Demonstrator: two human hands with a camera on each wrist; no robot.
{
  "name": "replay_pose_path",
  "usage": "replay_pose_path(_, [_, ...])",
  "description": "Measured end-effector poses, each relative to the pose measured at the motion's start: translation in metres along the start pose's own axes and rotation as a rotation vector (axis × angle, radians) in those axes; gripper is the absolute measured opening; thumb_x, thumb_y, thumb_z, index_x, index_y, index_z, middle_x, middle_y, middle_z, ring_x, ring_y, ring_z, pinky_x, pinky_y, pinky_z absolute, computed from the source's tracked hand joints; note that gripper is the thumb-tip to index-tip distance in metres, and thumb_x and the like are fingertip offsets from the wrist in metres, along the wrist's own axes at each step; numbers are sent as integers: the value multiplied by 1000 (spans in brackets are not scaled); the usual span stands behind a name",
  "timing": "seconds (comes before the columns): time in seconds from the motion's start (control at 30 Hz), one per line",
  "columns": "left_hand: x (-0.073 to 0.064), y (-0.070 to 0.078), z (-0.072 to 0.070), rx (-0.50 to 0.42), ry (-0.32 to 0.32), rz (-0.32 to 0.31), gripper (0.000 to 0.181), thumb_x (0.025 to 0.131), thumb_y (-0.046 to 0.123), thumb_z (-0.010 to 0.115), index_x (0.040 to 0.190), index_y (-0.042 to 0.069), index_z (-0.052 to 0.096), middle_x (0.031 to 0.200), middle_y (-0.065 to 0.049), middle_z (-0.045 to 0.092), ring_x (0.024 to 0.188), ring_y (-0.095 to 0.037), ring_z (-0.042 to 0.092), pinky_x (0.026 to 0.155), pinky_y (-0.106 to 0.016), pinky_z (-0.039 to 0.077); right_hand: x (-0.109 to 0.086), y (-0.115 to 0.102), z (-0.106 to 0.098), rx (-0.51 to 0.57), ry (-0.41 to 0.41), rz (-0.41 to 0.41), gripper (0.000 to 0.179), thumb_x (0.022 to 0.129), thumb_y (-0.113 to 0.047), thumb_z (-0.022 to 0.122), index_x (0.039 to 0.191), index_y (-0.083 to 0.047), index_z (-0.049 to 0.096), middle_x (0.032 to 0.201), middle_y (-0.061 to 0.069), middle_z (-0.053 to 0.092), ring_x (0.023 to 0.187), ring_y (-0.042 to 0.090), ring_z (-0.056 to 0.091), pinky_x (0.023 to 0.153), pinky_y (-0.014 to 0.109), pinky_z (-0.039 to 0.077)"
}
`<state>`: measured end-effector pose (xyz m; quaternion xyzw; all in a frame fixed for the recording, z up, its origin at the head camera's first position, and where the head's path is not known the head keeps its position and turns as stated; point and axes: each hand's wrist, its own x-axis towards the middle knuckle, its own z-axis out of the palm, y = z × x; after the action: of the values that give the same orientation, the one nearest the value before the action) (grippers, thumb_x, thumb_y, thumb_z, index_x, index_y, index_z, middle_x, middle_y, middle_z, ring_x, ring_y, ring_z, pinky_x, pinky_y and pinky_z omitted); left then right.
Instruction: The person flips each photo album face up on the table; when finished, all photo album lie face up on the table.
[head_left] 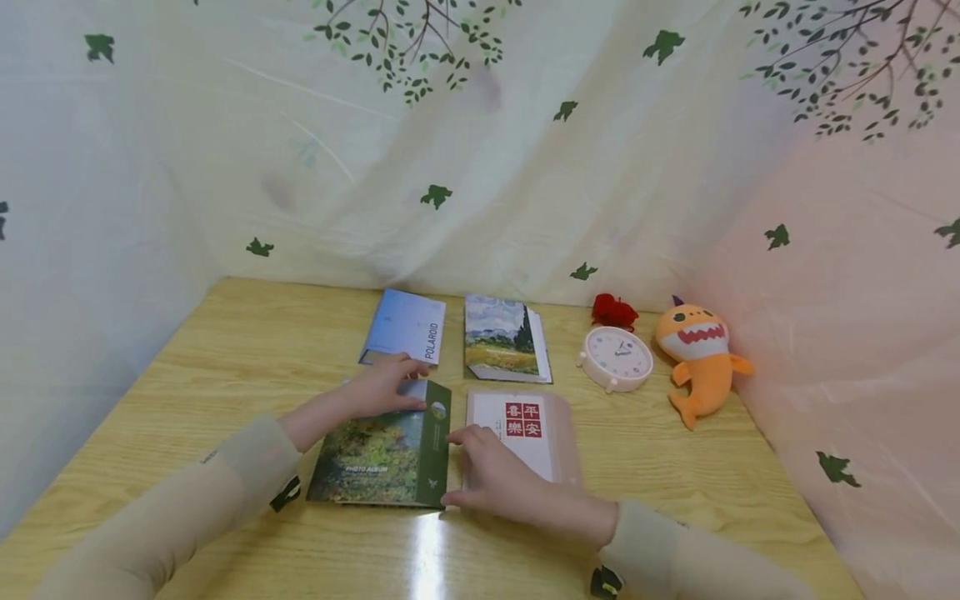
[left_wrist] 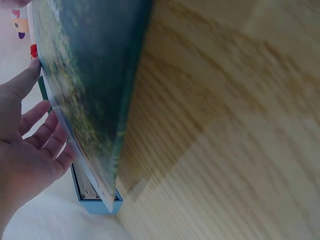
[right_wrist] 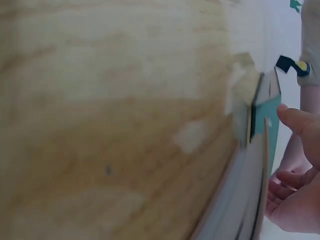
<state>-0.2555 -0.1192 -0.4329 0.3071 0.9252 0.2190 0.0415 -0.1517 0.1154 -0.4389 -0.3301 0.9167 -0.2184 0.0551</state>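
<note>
A photo album [head_left: 375,446] with a garden picture and a dark green spine lies at the front of the wooden table. My left hand [head_left: 382,387] reaches over its far edge, thumb and fingers spread. In the left wrist view, the left fingertips [left_wrist: 62,160] are right along the album's edge. Beside the spine is my right hand [head_left: 498,475], its thumb and fingers apart and the tips at the album's right side. The right forearm and hand partly cover a pink-and-white album [head_left: 522,417] with red character blocks.
Behind lie a blue POLAROID album [head_left: 405,325] and a landscape-painted album [head_left: 498,337]. To the right are a pink alarm clock [head_left: 617,358], a red fuzzy item [head_left: 613,310] and an orange shark plush [head_left: 705,362]. A printed curtain [head_left: 480,233] encloses the table.
</note>
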Motion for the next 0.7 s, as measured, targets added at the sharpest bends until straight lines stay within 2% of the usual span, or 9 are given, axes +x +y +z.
replay_pose_path(0.17, [1, -3, 0, -22, -15, -2, 47, 82, 39, 72, 114, 6, 61, 103, -6, 59, 97, -22, 58, 83, -39, 50, 0, -7, 9, -76, -15, -27, 83, 71, -51, 77, 132, -4, 45, 129, 8, 49, 117, 20, 46, 105, 32, 39])
replay_pose_path(0.33, [4, -8, 1, -85, -43, -22, 47, 82, 38, 73, 114, 6, 61, 103, -5, 60, 95, -21, 57, 82, -38, 49, 2, -12, 16, -161, -22, -47, 86, 73, -55, 73, 134, -4, 42, 132, 10, 46, 122, 22, 43, 107, 35, 36])
replay_pose_path(0.47, [6, -11, 2, -117, -55, -35, 46, 82, 37, 73, 114, 7, 61, 103, -5, 60, 94, -19, 56, 81, -37, 48, 3, -15, 18, -212, -14, -50, 83, 76, -56, 70, 134, -3, 42, 131, 11, 46, 121, 22, 43, 105, 35, 38])
replay_pose_path(0.7, [6, -9, 1, -141, -57, -39, 45, 82, 36, 74, 114, 6, 61, 103, -5, 60, 93, -18, 56, 80, -37, 48, 4, -15, 20, -233, 8, -63, 80, 76, -52, 72, 133, -4, 44, 129, 12, 47, 116, 23, 48, 102, 35, 41])
